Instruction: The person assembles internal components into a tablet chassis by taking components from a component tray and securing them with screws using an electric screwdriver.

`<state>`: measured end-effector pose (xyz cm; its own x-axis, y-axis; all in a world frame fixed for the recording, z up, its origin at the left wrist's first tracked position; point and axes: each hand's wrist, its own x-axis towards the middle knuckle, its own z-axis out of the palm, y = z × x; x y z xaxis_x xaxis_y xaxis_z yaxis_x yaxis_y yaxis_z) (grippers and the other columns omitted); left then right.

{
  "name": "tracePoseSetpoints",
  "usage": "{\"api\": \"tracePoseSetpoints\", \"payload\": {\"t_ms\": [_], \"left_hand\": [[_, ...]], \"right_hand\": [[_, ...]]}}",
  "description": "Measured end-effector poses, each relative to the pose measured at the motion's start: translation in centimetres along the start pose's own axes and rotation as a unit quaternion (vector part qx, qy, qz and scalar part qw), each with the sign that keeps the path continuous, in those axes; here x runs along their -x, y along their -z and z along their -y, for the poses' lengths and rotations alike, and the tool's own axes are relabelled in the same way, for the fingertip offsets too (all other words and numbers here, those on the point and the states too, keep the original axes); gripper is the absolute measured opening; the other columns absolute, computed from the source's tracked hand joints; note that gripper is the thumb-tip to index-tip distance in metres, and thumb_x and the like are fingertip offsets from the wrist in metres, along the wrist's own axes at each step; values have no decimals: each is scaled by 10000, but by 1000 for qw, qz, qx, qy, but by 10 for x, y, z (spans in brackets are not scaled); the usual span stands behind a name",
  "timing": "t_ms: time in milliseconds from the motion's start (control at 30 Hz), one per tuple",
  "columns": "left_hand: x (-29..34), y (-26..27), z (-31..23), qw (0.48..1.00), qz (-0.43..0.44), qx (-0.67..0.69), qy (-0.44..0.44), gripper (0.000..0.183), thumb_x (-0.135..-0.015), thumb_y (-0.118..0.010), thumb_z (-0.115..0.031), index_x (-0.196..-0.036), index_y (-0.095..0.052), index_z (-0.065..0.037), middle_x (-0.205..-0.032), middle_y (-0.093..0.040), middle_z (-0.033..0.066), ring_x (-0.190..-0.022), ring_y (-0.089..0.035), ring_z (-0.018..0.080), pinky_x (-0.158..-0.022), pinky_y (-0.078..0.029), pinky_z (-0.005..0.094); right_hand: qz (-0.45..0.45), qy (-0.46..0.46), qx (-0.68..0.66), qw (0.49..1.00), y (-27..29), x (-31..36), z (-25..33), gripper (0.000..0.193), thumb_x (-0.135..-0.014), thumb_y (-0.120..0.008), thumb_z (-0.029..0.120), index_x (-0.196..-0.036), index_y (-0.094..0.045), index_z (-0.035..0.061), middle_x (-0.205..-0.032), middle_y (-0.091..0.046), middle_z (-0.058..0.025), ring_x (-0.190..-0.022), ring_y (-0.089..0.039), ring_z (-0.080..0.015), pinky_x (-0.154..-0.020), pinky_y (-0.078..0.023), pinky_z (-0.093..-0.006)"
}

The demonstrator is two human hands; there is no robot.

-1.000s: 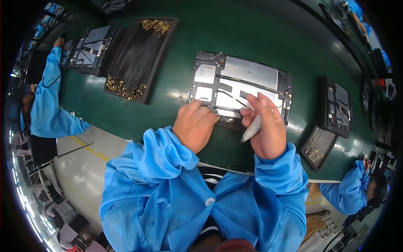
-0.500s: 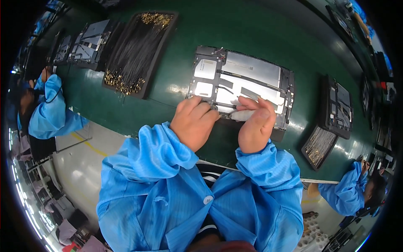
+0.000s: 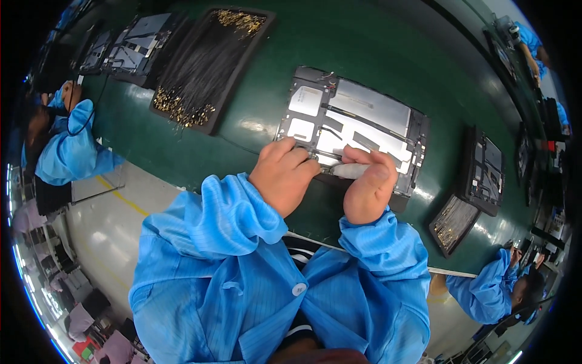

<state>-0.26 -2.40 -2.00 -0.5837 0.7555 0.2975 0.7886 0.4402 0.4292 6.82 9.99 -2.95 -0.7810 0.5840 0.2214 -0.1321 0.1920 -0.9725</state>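
In front of me lies an opened tablet-like device [image 3: 370,115], its silver inner plates, black ribbon cables and dark frame exposed. At its near edge, my left hand [image 3: 285,176] is closed, thumb and fingertips bent together over the frame. Whatever small part they grip is hidden. My right hand [image 3: 373,188] comes in from the right, its fingers curled over the same edge. A white, rounded, finger-like shape [image 3: 350,171] points from it toward my left fingertips; whether it is a wrapped finger or a held item, I cannot tell.
A dark tray [image 3: 239,79] of thin black cables with gold ends stands left of the device. Farther left are more opened devices [image 3: 139,45]. Toward the right, another device in a black holder [image 3: 485,173] overlaps a smaller cable tray [image 3: 451,224]. Blue-sleeved co-workers [image 3: 79,142] sit at both sides.
The view has shifted slightly, so the device and trays sit a little differently in the picture. Both hands keep nearly the same pose at the device's near edge.
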Motion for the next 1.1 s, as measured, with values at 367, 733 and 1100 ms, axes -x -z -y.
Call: {"api": "tracePoseSetpoints", "payload": {"t_ms": [367, 733, 1100], "left_hand": [[5, 0, 1, 1000, -13, -17, 1, 201, -614, -530, -58, -810, -555, -99, -828, -518, 37, -921, -430, 277, -793, -334, 381], [24, 21, 1, 684, -5, 482, 547, 306, -788, -482, -323, -840, -495, -22, -712, -492, 30, -576, -466, 107, -496, -406, 235], [35, 31, -13, 693, 88, 491, 521, 324, -776, -501, -195, -1029, -466, 5, -726, -490, 34, -542, -452, 79, -452, -392, 188]], "right_hand": [[122, 81, 191, 971, -6, -19, 23, 151, -735, -491, 153, -776, -548, 19, -755, -557, -138, -654, -530, -301, -603, -430, -338], [22, -189, -112, 975, -6, -22, 12, 342, -858, -308, 272, -1019, -340, -28, -705, -520, -82, -516, -486, -92, -473, -401, -207], [23, -161, -137, 977, 1, -22, 11, 355, -864, -301, 275, -1049, -298, -28, -710, -521, -108, -491, -486, -113, -467, -401, -220]]}}
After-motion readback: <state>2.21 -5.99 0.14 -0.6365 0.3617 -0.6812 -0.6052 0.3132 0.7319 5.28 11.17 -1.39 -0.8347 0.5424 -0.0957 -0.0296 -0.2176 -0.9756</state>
